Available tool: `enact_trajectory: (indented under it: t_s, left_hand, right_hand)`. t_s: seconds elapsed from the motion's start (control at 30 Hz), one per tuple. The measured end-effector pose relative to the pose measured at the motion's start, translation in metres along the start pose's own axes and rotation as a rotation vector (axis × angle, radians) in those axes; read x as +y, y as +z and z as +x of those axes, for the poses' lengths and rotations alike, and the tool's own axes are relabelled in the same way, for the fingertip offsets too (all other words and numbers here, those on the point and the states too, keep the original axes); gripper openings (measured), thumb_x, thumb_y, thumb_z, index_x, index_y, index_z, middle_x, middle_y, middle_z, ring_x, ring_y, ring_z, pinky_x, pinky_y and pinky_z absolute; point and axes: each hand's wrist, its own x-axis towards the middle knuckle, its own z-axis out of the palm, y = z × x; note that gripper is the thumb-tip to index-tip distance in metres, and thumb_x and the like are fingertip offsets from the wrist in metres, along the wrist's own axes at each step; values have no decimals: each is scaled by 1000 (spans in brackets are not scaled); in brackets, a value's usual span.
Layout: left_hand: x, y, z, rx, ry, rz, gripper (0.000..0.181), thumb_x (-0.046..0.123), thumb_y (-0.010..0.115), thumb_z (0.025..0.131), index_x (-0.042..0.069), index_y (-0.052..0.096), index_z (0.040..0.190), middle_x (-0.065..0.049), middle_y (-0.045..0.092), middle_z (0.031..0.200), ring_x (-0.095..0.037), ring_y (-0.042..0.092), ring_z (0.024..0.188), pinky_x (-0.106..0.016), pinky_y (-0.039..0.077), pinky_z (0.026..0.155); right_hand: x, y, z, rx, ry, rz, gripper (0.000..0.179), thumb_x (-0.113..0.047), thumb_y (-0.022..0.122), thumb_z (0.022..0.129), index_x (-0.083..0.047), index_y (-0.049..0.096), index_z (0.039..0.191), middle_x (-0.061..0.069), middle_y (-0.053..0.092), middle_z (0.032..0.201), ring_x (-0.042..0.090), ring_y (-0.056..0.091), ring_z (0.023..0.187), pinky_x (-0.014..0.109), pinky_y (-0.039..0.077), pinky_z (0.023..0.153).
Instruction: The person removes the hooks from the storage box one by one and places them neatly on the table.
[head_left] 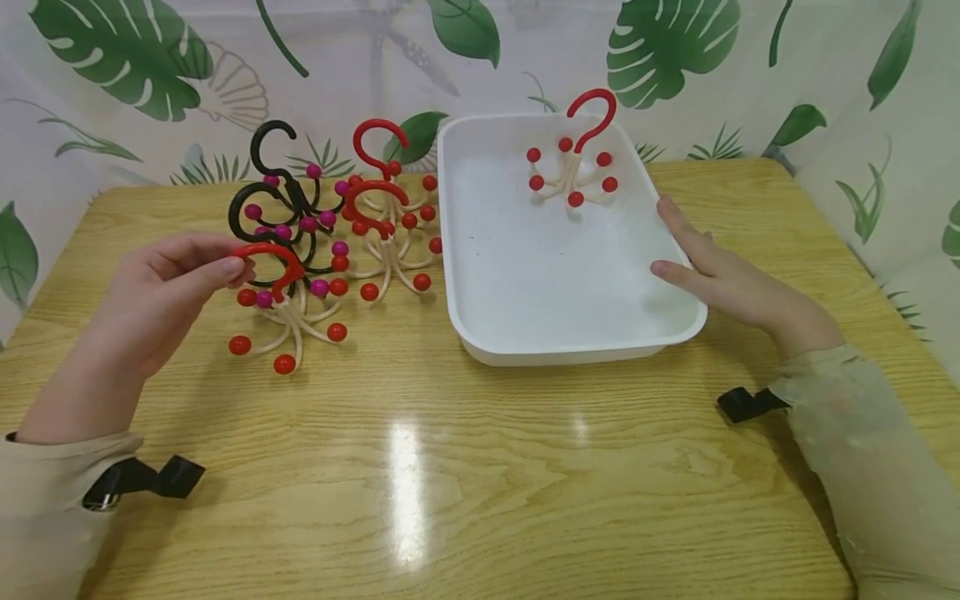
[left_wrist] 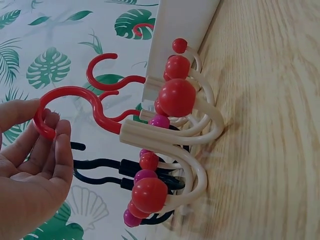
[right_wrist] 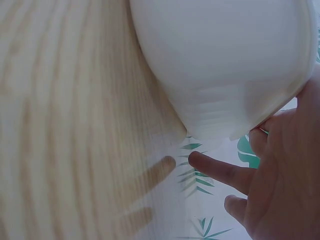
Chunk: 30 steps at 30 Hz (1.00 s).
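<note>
My left hand (head_left: pixel 168 287) pinches the curved red hook of a cream claw hanger (head_left: pixel 297 321) between thumb and fingers; its ball-tipped arms stand at or near the tabletop. In the left wrist view the fingers curl at the hook's tip. Behind it are two black claw hangers (head_left: pixel 300 196) with magenta balls. Beside these are two more red-hooked cream hangers (head_left: pixel 390 250). Another red-hooked hanger (head_left: pixel 573 171) stands inside the white plastic basin (head_left: pixel 459 275), at its far right. My right hand (head_left: pixel 738 292) rests on the basin's right rim, fingers extended, some below the rim outside.
The wooden table (head_left: pixel 525 483) carries everything, with bare wood in front of the basin. A leaf-patterned cloth (head_left: pixel 330 50) hangs behind the table. Black straps (head_left: pixel 750 404) sit at both sleeve cuffs.
</note>
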Motion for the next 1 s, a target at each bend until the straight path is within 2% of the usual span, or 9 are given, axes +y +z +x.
enact_trajectory:
  t_s: [0.1, 0.23, 0.4, 0.5, 0.6, 0.77, 1.0]
  left_hand:
    - [2, 3, 0, 14, 44, 16, 20, 1, 58, 86, -4, 60, 106, -4, 63, 95, -16, 57, 89, -16, 41, 86]
    - [7, 7, 1, 83, 119, 33, 21, 0, 60, 84, -5, 61, 105, -5, 60, 96, -15, 55, 87, -17, 43, 82]
    - [19, 15, 4, 176, 233, -34, 20, -4, 62, 82, -8, 62, 101, -8, 61, 95, -17, 57, 86, -18, 46, 80]
    - [28, 23, 7, 197, 267, -49, 21, -3, 63, 81, -10, 61, 101, -10, 61, 95, -19, 57, 86, -19, 47, 81]
    - [36, 33, 10, 171, 281, -48, 23, -3, 63, 81, -11, 60, 102, -12, 62, 95, -21, 57, 87, -19, 47, 82]
    - [47, 56, 14, 99, 263, 7, 21, 0, 62, 83, -6, 62, 103, -12, 61, 96, -22, 55, 89, -18, 47, 79]
    - [49, 89, 23, -9, 244, 34, 16, 3, 62, 84, -2, 63, 99, -12, 59, 96, -23, 54, 86, -21, 47, 75]
  right_hand:
    - [0, 0, 0, 0, 3, 0, 72, -44, 43, 93, -48, -15, 136, -29, -20, 142, 16, -18, 136, 66, -5, 101]
    - [-1, 0, 1, 0, 5, 0, 72, -44, 43, 93, -48, -14, 136, -29, -20, 142, 17, -18, 136, 66, -5, 101]
    - [-1, 0, 1, 3, 4, -4, 72, -44, 43, 92, -48, -14, 136, -27, -20, 142, 18, -17, 136, 66, -3, 101]
    - [-1, 0, 0, 4, 2, -4, 72, -44, 43, 93, -47, -14, 136, -27, -20, 142, 18, -17, 137, 66, -2, 101]
    - [-1, 0, 0, 1, -3, 1, 73, -43, 43, 93, -47, -15, 136, -28, -20, 142, 16, -17, 136, 65, -2, 102]
    - [0, 0, 0, -3, -5, 4, 73, -43, 43, 93, -46, -16, 136, -28, -21, 142, 15, -17, 136, 65, -2, 102]
    - [0, 0, 0, -5, -12, 8, 72, -44, 42, 93, -46, -16, 136, -29, -21, 141, 14, -18, 135, 64, -4, 102]
